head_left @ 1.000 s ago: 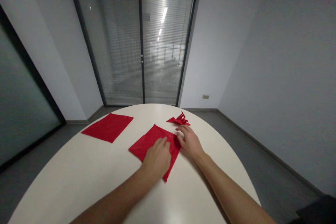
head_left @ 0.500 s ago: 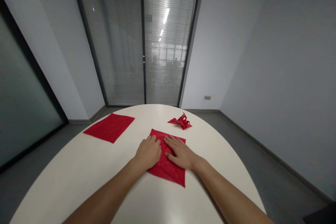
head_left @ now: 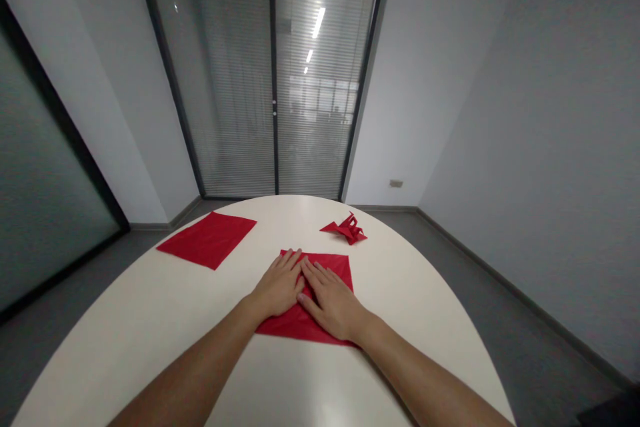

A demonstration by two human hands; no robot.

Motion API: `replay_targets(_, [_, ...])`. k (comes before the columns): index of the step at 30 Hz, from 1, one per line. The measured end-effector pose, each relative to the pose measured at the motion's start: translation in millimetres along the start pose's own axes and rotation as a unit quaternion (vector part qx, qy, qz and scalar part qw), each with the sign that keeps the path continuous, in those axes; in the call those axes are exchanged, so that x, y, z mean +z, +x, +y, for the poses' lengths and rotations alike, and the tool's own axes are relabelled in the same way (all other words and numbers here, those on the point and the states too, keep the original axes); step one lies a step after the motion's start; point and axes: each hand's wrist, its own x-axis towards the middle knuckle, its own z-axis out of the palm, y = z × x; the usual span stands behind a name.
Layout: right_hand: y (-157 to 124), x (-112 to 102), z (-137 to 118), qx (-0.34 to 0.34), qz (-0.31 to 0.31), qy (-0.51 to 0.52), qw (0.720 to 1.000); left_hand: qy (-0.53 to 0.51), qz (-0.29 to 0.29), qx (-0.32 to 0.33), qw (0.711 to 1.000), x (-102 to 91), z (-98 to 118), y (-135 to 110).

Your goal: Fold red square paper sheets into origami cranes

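A red square sheet of paper (head_left: 340, 268) lies flat on the white round table (head_left: 150, 320) in front of me. Both hands rest on it side by side, palms down. My left hand (head_left: 279, 285) lies on the sheet's left part with fingers stretched out. My right hand (head_left: 329, 299) covers the middle, fingers spread flat and pointing up-left. The hands touch at the fingers. Much of the sheet is hidden under them.
A second flat red sheet (head_left: 207, 239) lies at the table's far left. A folded red paper figure (head_left: 347, 229) sits beyond the sheet, at the far right. Behind the table are a glass door with blinds (head_left: 273, 73) and grey walls.
The sheet has turned from a diamond to square-on and slid a little nearer. Both hands shifted with it and now lie flat together on it.
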Motion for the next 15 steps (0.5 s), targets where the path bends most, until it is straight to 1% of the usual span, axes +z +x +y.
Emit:
replay_targets(3, [3,3,14,0.043,-0.046,-0.024,0.998,0.016,-0.019,-0.038,0.999,-3.2,1,1])
replay_targets(5, [5,-1,26,0.085,-0.049,-0.039,0.994,0.027,-0.028,-0.075,0.996,-6.2,1,2])
replay_targets(7, [6,-5,34,0.107,-0.055,-0.043,0.992,0.044,-0.03,-0.116,0.992,-9.6,2,2])
replay_targets(8, [6,-6,36,0.111,-0.056,-0.044,0.991,0.058,-0.024,-0.14,0.988,-11.5,3,1])
replay_targets(10, [6,-5,38,0.113,-0.054,-0.047,0.991,0.091,0.01,-0.173,0.981,-14.8,7,0])
replay_targets(11, [6,-4,39,0.113,-0.051,-0.049,0.991,0.103,0.032,-0.168,0.98,-16.1,9,-1])
replay_targets(12, [7,-3,39,0.111,-0.047,-0.051,0.991,0.107,0.051,-0.144,0.982,-16.9,12,-2])
replay_targets(13, [8,-2,39,0.108,-0.044,-0.053,0.992,0.097,0.059,-0.1,0.988,-17.1,15,-2])
replay_targets(14, [9,-1,40,0.103,-0.04,-0.055,0.992,0.075,0.053,-0.048,0.995,-16.7,17,-3])
replay_targets(15, [10,-1,41,0.093,-0.037,-0.056,0.993,0.043,0.028,0.003,0.999,-15.8,19,-4])
